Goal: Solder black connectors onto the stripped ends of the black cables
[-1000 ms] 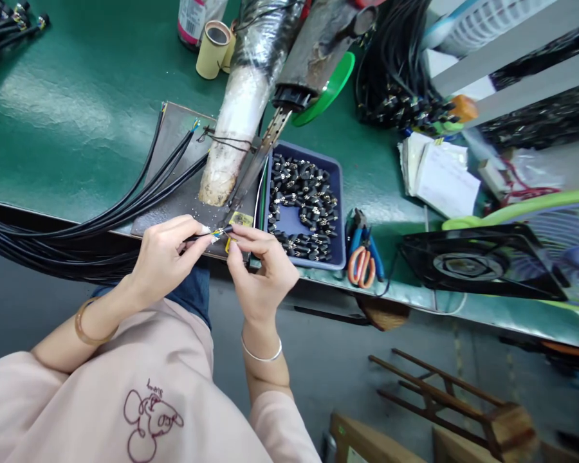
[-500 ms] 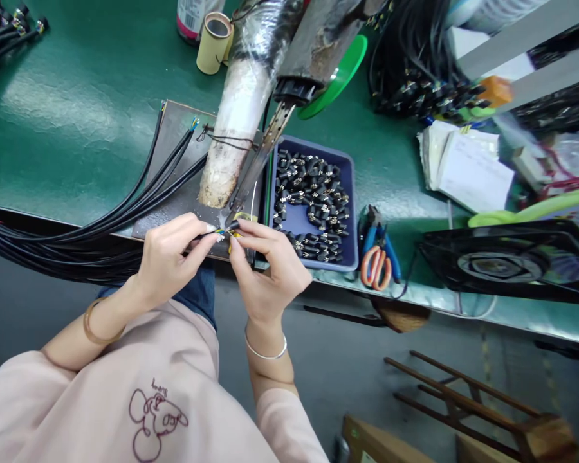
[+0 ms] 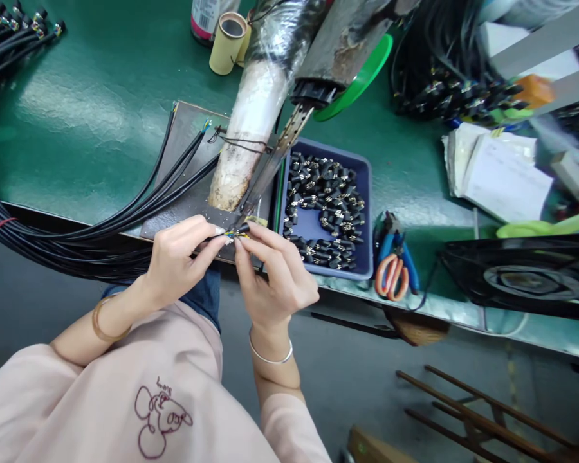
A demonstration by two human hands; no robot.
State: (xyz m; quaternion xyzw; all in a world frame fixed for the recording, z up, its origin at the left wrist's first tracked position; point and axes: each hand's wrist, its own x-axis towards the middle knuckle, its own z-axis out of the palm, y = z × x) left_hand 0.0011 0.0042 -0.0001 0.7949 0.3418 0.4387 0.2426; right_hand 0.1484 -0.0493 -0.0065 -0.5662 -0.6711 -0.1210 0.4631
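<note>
Green workbench (image 3: pixel 120 173) and plastic wrap (image 3: pixel 282 40) are being brightly lit and patched with glare; floor (image 3: pixel 338 373) is being left dimmer. Coloured wires (image 3: pixel 230 234) are being softened; black fan (image 3: pixel 525 283) is being blurred and stretched toward right edge.

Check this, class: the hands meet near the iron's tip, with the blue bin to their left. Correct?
Not left: in the head view, the left hand and right hand meet near the iron's tip, with the blue bin to their right.

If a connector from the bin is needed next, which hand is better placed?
Probably the right hand: it sits beside the blue bin, between it and the left hand. Both are busy at the colored wires.
</note>
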